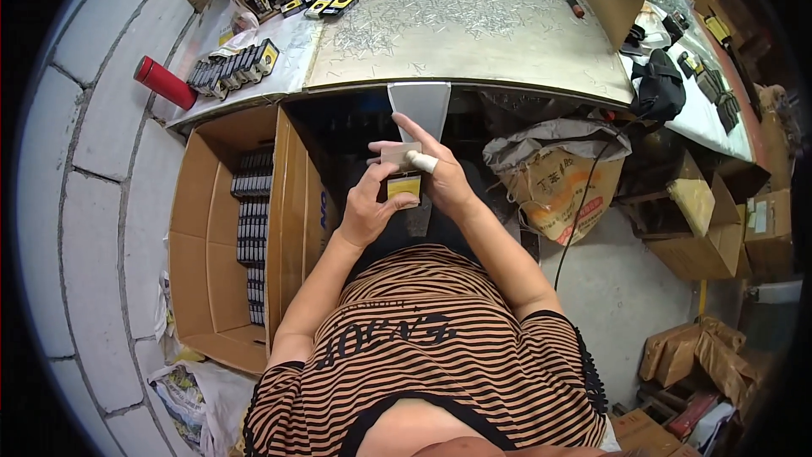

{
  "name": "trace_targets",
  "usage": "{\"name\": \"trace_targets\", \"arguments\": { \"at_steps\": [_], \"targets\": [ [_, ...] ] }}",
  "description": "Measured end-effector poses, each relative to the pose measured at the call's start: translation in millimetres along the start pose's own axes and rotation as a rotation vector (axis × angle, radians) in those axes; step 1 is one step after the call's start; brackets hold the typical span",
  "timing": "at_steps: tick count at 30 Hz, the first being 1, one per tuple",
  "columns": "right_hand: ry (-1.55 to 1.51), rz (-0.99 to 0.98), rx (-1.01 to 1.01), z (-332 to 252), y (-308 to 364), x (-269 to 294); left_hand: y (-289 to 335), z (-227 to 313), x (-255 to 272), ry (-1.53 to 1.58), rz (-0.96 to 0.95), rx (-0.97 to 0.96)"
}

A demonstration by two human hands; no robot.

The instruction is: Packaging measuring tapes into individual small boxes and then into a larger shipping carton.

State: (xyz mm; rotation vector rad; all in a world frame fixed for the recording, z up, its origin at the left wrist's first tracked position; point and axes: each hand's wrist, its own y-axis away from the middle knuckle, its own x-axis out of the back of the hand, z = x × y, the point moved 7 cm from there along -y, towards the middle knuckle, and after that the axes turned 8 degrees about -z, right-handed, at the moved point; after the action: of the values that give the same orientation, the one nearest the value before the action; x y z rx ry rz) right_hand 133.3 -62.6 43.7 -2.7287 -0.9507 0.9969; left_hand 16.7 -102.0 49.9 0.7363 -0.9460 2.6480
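In front of my body, my left hand [365,207] grips a small yellow-and-black box [403,189] between its thumb and fingers. Just above that box is a small pale, see-through piece [394,152], pinched by my right hand [448,179]. A white wrap [425,162] covers one digit of the right hand, while its index finger stretches out past the piece. Both hands are close together over a grey metal chute [420,103] that slopes down from the table edge. Whether the piece joins the box is too small to tell.
Many thin metal nails or pins [440,13] lie scattered on the table [524,68], with a heap of small boxes [338,2] behind. A red flask [165,83] stands beside a row of boxes [233,69]. An open carton [203,288] of stacked boxes is left; a sack [562,178] is right.
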Motion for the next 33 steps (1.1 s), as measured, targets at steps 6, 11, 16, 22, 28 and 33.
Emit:
{"name": "trace_targets", "arguments": {
  "at_steps": [6, 11, 16, 22, 28, 33],
  "targets": [
    [0.096, 0.158, -0.075, 15, 14, 4, 20, -18, 1, 0.054, -0.056, 0.247],
    [0.259, 0.250, -0.131, 16, 20, 12, 5, -22, 4, 0.472, 0.103, 0.369],
    [0.394, 0.406, -0.181, 19, 17, 45, -8, -33, -3, 0.342, 0.015, 0.432],
    [0.419, 0.338, -0.254, 16, -16, 68, -34, -73, 0, 0.387, -0.041, 0.533],
    [0.449, 0.321, -0.266, 5, -59, 82, -70, -94, 12, 0.366, 0.013, 0.457],
    [0.627, 0.238, -0.201, -4, -96, 69, -88, -121, 31, 0.596, 0.145, 0.482]
  ]
}}
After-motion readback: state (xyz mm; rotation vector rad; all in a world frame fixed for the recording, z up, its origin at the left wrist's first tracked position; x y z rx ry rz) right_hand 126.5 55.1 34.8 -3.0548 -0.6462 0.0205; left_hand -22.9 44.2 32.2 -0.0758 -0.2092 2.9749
